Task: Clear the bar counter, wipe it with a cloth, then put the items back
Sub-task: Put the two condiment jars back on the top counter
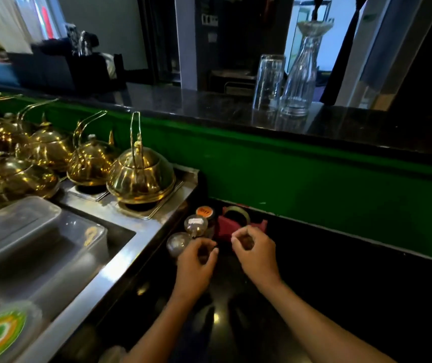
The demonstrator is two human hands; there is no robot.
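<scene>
Below the green wall, the dark surface carried three jars beside a red cloth; brass kettles stood left. Both hands' fingers curled, gripping nothing visible.

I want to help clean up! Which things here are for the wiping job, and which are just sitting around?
For the job: the three small jars, red cloth, black counter.

Just sitting around: gold teapots, glass tumbler, glass carafe, plastic tub.
</scene>
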